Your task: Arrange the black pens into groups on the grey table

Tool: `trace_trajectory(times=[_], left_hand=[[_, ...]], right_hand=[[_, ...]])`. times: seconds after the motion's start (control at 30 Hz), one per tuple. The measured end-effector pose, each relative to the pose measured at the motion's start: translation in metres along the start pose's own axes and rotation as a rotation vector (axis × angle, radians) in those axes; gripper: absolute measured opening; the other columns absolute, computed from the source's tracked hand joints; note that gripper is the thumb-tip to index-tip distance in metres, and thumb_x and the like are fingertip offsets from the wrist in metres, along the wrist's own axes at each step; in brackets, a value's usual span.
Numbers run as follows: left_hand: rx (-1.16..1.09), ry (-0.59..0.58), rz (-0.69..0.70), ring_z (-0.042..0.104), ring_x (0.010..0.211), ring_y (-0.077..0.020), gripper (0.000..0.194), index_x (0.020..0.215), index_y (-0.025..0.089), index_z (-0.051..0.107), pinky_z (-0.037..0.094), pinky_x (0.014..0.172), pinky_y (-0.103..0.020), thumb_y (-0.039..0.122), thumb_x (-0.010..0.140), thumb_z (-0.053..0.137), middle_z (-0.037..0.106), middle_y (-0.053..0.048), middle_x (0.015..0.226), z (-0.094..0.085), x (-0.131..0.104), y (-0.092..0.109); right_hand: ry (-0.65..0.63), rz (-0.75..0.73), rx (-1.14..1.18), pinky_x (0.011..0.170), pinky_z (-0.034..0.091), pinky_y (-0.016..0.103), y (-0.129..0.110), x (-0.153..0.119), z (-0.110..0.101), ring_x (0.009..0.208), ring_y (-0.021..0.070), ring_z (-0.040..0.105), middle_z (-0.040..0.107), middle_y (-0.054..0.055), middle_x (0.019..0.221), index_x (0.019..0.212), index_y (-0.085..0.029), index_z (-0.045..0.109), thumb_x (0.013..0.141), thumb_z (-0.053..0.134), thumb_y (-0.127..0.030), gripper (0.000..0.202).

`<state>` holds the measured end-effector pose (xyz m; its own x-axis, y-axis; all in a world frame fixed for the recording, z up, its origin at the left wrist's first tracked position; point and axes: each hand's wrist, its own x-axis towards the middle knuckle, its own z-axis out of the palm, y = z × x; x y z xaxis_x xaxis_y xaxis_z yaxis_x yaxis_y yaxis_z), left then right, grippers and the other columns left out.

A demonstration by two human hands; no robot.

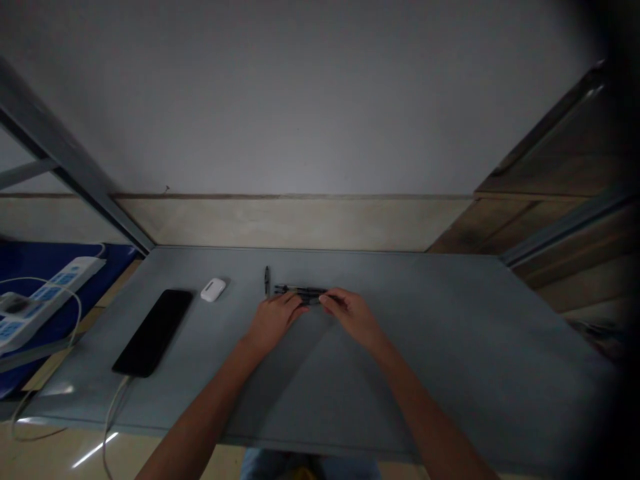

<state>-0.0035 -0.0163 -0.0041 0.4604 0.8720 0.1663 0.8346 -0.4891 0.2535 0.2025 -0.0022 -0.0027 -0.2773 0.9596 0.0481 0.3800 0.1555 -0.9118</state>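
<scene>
Several dark, slim pens (310,290) lie side by side, crosswise on the grey tabletop in front of me. My left hand (274,321) is closed at their near side, its thumb and forefinger around part of the nearest pen. From the other side my right hand (351,315) pinches the right end of a pen between thumb and fingertips. One more pen (267,280) points away from me, apart from the row, and its near end reaches my left hand. My fingers cover parts of the pens, so how many each hand touches is unclear.
On the grey table (450,360), a black phone (154,332) with a white cable (114,405) lies to the left. A white earbud case (213,289) sits beyond it. A white power strip (50,297) rests on a blue surface further left. Metal posts (120,213) frame the table before a wall.
</scene>
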Motion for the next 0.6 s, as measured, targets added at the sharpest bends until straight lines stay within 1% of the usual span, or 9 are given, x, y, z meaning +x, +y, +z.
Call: trace_trajectory(times=[0.07, 0.13, 0.2, 0.3, 0.37, 0.47, 0.6], left_hand=[[0.014, 0.017, 0.000, 0.063, 0.091, -0.0191, 0.033, 0.100, 0.021, 0.060, 0.050, 0.081, -0.032, 0.043, 0.097, 0.036, 0.065, -0.003, 0.097, -0.0024, 0.0000, 0.0005], [0.023, 0.017, -0.001, 0.063, 0.089, -0.0186, 0.033, 0.099, 0.022, 0.061, 0.050, 0.081, -0.032, 0.044, 0.097, 0.036, 0.065, -0.003, 0.096, -0.0042, -0.0002, 0.0010], [0.024, 0.011, -0.009, 0.063, 0.088, -0.0182, 0.033, 0.100, 0.022, 0.061, 0.050, 0.078, -0.030, 0.044, 0.097, 0.036, 0.065, -0.003, 0.096, -0.0048, -0.0005, 0.0011], [0.018, 0.008, -0.025, 0.063, 0.089, -0.0183, 0.034, 0.100, 0.021, 0.060, 0.051, 0.074, -0.029, 0.043, 0.098, 0.035, 0.065, -0.004, 0.098, -0.0039, -0.0015, 0.0009], [0.016, 0.006, -0.027, 0.063, 0.091, -0.0184, 0.034, 0.100, 0.019, 0.060, 0.051, 0.076, -0.029, 0.042, 0.098, 0.035, 0.065, -0.004, 0.099, -0.0032, -0.0020, 0.0009], [0.003, 0.005, -0.012, 0.063, 0.094, -0.0183, 0.033, 0.101, 0.019, 0.060, 0.051, 0.080, -0.029, 0.041, 0.098, 0.037, 0.065, -0.004, 0.101, -0.0032, -0.0020, 0.0010], [-0.003, 0.002, -0.026, 0.063, 0.092, -0.0186, 0.034, 0.097, 0.018, 0.061, 0.051, 0.079, -0.029, 0.043, 0.097, 0.038, 0.066, -0.005, 0.097, -0.0054, -0.0012, 0.0013]], right_hand=[[0.008, 0.014, -0.053, 0.053, 0.038, 0.025, 0.0001, -0.0005, 0.0014, 0.053, 0.0143, 0.054, 0.057, 0.000, 0.057, 0.067, -0.018, 0.062, 0.090, 0.048, -0.049, 0.040], [0.015, 0.015, -0.095, 0.050, 0.036, 0.025, -0.0005, -0.0012, 0.0023, 0.049, 0.0135, 0.051, 0.053, -0.001, 0.051, 0.062, -0.018, 0.060, 0.090, 0.046, -0.050, 0.045], [0.022, -0.004, -0.100, 0.051, 0.036, 0.025, -0.0021, -0.0017, 0.0024, 0.051, 0.0139, 0.052, 0.055, -0.001, 0.054, 0.066, -0.018, 0.062, 0.090, 0.048, -0.048, 0.040], [0.025, -0.071, -0.055, 0.061, 0.042, 0.025, -0.0056, -0.0019, 0.0014, 0.066, 0.0157, 0.059, 0.066, 0.002, 0.074, 0.084, -0.019, 0.067, 0.086, 0.056, -0.041, 0.025], [0.008, -0.106, -0.034, 0.067, 0.044, 0.026, -0.0071, -0.0017, 0.0004, 0.073, 0.0162, 0.060, 0.068, 0.002, 0.083, 0.091, -0.019, 0.067, 0.085, 0.058, -0.037, 0.020], [-0.008, -0.106, -0.032, 0.068, 0.045, 0.026, -0.0073, -0.0013, -0.0004, 0.073, 0.0162, 0.061, 0.068, 0.002, 0.083, 0.092, -0.020, 0.067, 0.085, 0.058, -0.036, 0.019], [0.036, -0.067, -0.045, 0.068, 0.046, 0.028, -0.0052, -0.0009, -0.0020, 0.073, 0.0171, 0.062, 0.068, 0.003, 0.082, 0.089, -0.020, 0.067, 0.085, 0.058, -0.040, 0.022]])
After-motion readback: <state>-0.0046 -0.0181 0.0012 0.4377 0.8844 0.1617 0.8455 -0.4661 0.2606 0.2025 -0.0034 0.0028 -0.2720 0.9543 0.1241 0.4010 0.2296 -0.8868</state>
